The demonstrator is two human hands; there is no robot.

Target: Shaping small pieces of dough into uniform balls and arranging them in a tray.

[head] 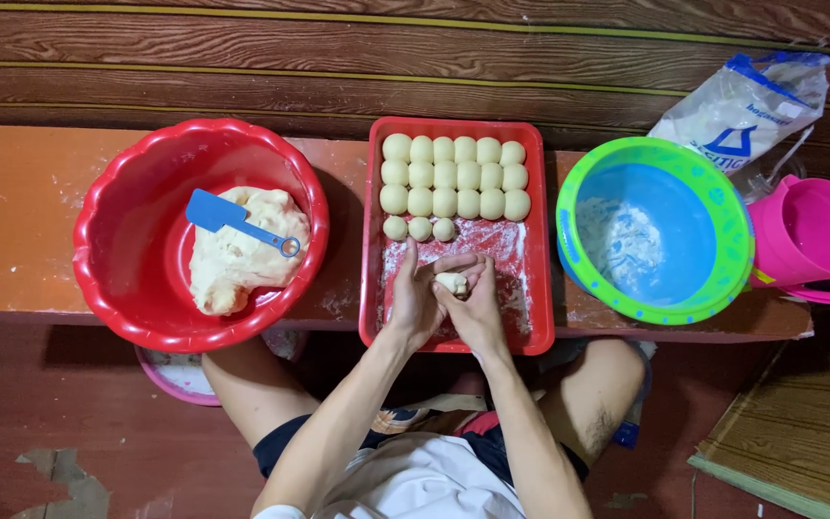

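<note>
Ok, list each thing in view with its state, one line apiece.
Left hand: cupped around the dough piece.
Right hand: closed against the same piece.
Dough piece: held between both hands, above the tray.
Red tray: floured, holding rows of dough balls.
Red bowl: holds a dough mass with a blue scraper lying on it.
Green-rimmed blue bowl: flour-dusted inside.
Pink jug: upright.
Flour bag: lying down.

A single head-worn camera is looking almost straight down from above the seated person. It is facing a low orange bench (pixel 12 211) set against a wood-grain wall (pixel 242 58), sitting close enough that forearms and knees are filling the bottom edge of the frame.
</note>
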